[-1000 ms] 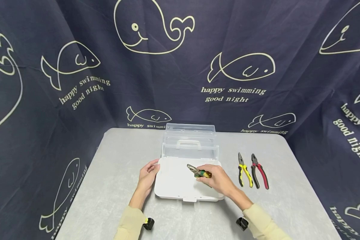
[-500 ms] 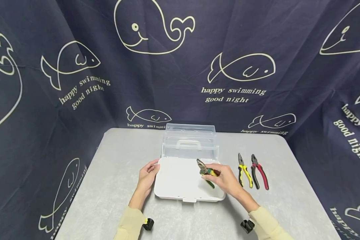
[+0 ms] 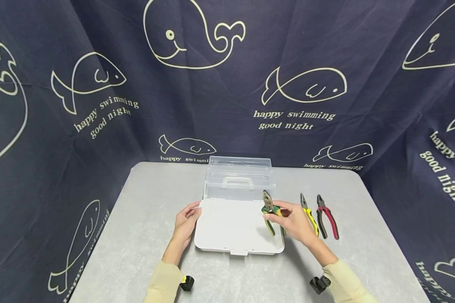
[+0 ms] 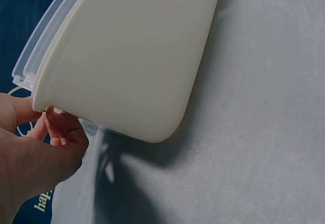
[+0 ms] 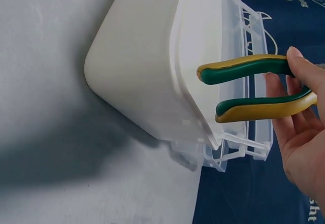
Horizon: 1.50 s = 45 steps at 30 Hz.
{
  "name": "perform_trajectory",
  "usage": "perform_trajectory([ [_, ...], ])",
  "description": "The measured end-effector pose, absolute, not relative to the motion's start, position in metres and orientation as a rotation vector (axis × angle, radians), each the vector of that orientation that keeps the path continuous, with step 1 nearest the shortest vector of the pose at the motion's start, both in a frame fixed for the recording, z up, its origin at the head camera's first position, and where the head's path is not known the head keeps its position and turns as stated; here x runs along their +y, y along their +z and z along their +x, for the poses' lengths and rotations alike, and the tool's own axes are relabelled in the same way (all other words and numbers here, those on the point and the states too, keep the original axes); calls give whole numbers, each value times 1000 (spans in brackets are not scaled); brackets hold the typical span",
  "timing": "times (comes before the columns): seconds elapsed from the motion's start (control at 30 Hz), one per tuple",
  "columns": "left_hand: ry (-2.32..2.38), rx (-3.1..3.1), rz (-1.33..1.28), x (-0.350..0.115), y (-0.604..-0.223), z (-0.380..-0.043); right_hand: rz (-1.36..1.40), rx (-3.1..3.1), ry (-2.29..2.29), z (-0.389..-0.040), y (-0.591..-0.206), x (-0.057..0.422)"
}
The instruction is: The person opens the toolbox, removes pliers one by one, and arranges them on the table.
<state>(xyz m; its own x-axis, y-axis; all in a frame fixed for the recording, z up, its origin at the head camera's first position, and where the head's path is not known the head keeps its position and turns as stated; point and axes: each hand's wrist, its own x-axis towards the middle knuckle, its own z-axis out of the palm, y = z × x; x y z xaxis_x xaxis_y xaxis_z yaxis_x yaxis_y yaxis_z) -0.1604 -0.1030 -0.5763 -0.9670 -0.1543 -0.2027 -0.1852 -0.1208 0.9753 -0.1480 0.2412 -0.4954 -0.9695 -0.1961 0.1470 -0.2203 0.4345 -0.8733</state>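
A white toolbox [image 3: 231, 229] stands mid-table with its translucent upper section [image 3: 238, 179] folded up at the back. My left hand [image 3: 186, 221] is at its left side, and in the left wrist view thumb and fingers pinch the rim corner. In my right hand [image 3: 295, 221] are green-and-yellow pliers [image 3: 268, 206], gripped near the pivot and held over the box's right edge. Their jaws point away from me. In the right wrist view the two handles [image 5: 249, 69] stand spread apart, free of the fingers toward their ends. The box's inside bottom shows plain white.
On the grey table [image 3: 151, 185], right of the box, lie yellow-and-black long-nose pliers [image 3: 311, 221], partly behind my right hand, and red-and-black pliers [image 3: 327, 216]. A dark blue curtain [image 3: 227, 105] with fish drawings surrounds the table's back and sides.
My right hand has moved right with the green-and-yellow pliers, from over the box's middle to its right edge. The pliers have turned so their jaws point away. The left hand stays put.
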Motion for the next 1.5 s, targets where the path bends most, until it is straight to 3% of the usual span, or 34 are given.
perform_trajectory([
  [0.93, 2290, 2082, -418, -103, -578, -162, 158, -2562, 1826, -150, -480, 289],
  [1.2, 2292, 2068, -400, -103, -553, -155, 111, -2540, 1835, -153, -485, 302],
  [1.5, 2280, 2089, -406, -104, -575, -161, 45, -2577, 1731, -156, -486, 322],
])
